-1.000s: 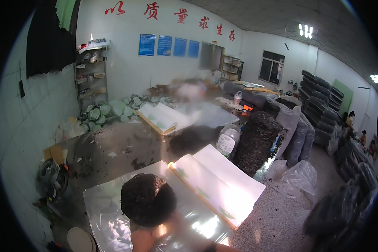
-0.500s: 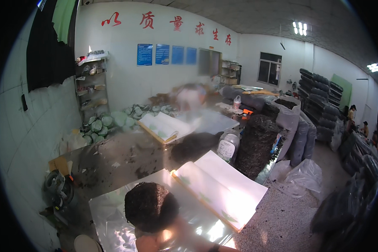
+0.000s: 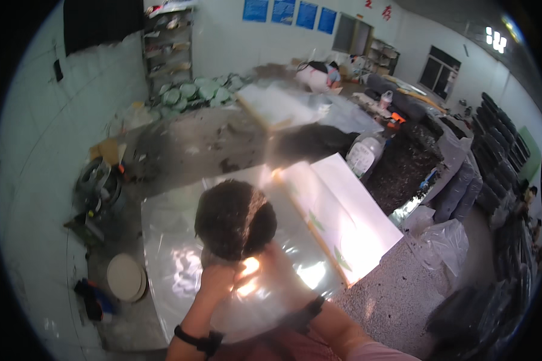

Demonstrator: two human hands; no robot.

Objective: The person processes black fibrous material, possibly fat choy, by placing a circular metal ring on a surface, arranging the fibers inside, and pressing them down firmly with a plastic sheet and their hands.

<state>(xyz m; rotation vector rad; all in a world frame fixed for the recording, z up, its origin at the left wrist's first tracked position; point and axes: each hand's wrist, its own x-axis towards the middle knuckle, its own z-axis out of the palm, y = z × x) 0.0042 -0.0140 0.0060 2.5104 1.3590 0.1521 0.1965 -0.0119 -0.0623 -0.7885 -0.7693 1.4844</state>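
Observation:
A round, dark brown cake of dried, matted strands [image 3: 235, 219] lies over a stack of clear plastic sheets or bags [image 3: 168, 225] in front of me. A bright streak of sunlight crosses it. My left hand [image 3: 215, 284] is at the cake's near edge with its fingers closed; what they hold is hidden. Close to the cake's lower right edge is my right hand [image 3: 283, 274], smeared by motion and glare, so its fingers cannot be made out. Clear film shows between my forearms. Right of the cake, a stack of white printed bags [image 3: 343, 210] lies on the table.
Farther back are a clear plastic jar [image 3: 362, 155], a heap of dark loose material [image 3: 406, 165] and another white stack [image 3: 277, 105]. A person [image 3: 316, 77] bends over the far end. Round lids [image 3: 125, 278] sit at left; dark filled bags [image 3: 494, 144] are piled at right.
My view has tilted down, bringing both forearms into sight. The cake stays in front of my hands, on the plastic stack. The person at the far end shows more clearly.

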